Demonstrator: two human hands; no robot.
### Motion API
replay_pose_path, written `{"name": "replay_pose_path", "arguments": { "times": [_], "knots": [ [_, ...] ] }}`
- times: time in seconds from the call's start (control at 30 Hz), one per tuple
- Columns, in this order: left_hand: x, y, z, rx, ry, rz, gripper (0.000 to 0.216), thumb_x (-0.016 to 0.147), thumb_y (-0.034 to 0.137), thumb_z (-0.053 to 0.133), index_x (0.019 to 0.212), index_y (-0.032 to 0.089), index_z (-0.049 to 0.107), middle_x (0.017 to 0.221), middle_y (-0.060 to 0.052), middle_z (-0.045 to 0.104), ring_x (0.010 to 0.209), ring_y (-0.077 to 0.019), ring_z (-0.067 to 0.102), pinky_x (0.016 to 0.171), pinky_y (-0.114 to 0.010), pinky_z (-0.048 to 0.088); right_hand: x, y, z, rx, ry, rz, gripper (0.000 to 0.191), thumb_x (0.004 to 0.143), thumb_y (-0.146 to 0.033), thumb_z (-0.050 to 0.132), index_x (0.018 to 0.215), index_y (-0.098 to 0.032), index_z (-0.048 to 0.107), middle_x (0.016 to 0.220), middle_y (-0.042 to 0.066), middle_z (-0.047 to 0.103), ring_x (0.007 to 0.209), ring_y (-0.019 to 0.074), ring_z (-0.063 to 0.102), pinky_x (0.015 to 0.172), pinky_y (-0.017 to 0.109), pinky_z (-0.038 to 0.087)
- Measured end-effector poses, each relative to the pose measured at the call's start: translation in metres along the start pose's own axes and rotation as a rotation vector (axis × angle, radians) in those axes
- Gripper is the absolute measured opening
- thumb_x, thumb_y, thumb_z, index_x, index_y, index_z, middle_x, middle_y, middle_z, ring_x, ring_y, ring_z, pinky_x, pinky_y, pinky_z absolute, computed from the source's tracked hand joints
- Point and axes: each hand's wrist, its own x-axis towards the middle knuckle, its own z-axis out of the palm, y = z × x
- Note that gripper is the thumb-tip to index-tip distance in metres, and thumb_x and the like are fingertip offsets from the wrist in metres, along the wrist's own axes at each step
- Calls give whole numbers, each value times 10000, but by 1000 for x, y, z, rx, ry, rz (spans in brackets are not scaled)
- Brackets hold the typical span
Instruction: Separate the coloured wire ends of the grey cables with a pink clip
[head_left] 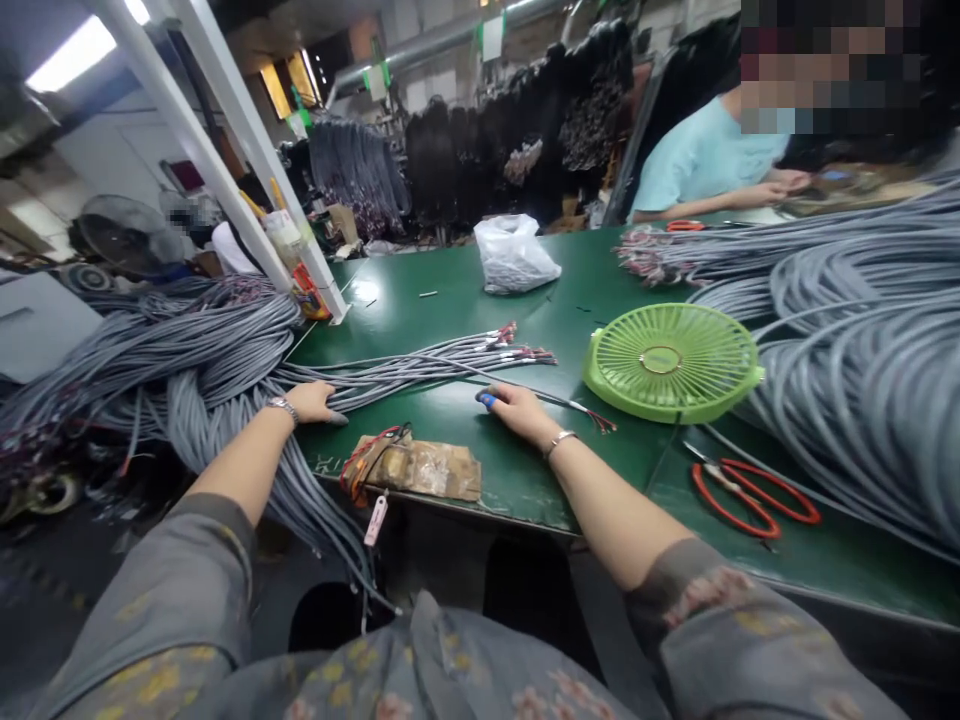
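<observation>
My left hand (pixel 311 402) rests at the near edge of a bundle of grey cables (pixel 405 368), its thumb and fingers apart and a dark cover on one fingertip. The bundle runs across the green table, with stripped red and white wire ends (pixel 517 345) pointing right. My right hand (pixel 523 412) is low over the table, its fingertips close together with a blue wrap on one; what they hold, if anything, is hidden. Just beyond it passes a single grey cable (pixel 574 402), its thin red wires fanned out.
A taped cardboard piece (pixel 442 470) with wires lies at the front edge. To the right are a green fan (pixel 675 360), red-handled scissors (pixel 750 495) and large cable coils (pixel 885 350). A white plastic bag (pixel 514 255) stands behind. A person (pixel 697 160) sits across the table.
</observation>
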Motion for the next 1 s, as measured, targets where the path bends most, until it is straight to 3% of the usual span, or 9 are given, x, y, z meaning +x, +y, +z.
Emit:
{"name": "replay_pose_path", "arguments": {
  "times": [0.1,0.27,0.57,0.63,0.73,0.8,0.83,0.9,1.0],
  "knots": [
    [-2,6,-3,-48,-17,-28,660,593,603,632,1104,186,614,1099,-128,680,970,-300,628,788,-314,454,0,1,-1,-7,-7,-11,189,746,-322,534,745,-220,693,678,13,674,690,203,593,682,309,456],
    [-3,16,-12,-117,35,-89,303,515,297,707,804,208,700,843,-74,725,854,-287,648,728,-301,458,-2,-3,-3,-24,-45,-24,237,741,-351,505,751,-215,700,735,43,696,718,225,611,699,339,467],
    [-22,-19,-64,-290,627,-508,411,809,256,446,1169,110,580,1085,-118,666,999,-247,603,812,-312,452,-3,0,-3,-86,-57,23,302,671,-452,495,715,-228,693,697,41,703,701,243,621,658,343,463],
    [-27,-14,-65,-325,565,-412,384,781,231,482,1126,115,607,1048,-100,677,956,-234,610,808,-311,457,-2,1,-3,-94,-53,17,303,663,-461,500,721,-235,693,687,36,707,685,243,623,634,337,462],
    [-29,19,-49,-340,206,-127,205,579,217,687,780,176,686,691,-3,680,690,-192,622,678,-265,473,-1,-1,-3,-127,-53,12,283,649,-471,511,675,-244,677,654,32,704,653,248,626,603,335,460],
    [-26,50,-34,-316,-197,84,133,554,218,704,673,181,658,539,11,617,578,-183,597,611,-270,464,-1,-3,-3,-137,-57,17,276,637,-467,516,663,-241,672,659,37,708,663,258,634,611,340,465],
    [-23,65,-27,-331,-231,115,125,549,216,704,659,188,652,520,15,607,560,-178,591,600,-267,460,-2,-4,-3,-134,-60,20,279,632,-463,518,671,-237,676,670,40,711,677,263,639,623,342,468],
    [-19,88,-20,-332,-176,165,98,564,219,685,652,191,649,561,-3,633,592,-187,602,608,-271,456,-3,-5,-4,-122,-60,26,294,624,-463,519,693,-231,685,672,40,709,686,266,639,628,340,469],
    [-16,93,-29,-318,194,149,100,582,186,653,681,189,657,717,-38,680,757,-214,627,665,-267,455,-4,-6,-7,-109,-25,47,329,632,-479,503,712,-221,691,583,27,661,602,240,600,563,321,446]
  ]
}}
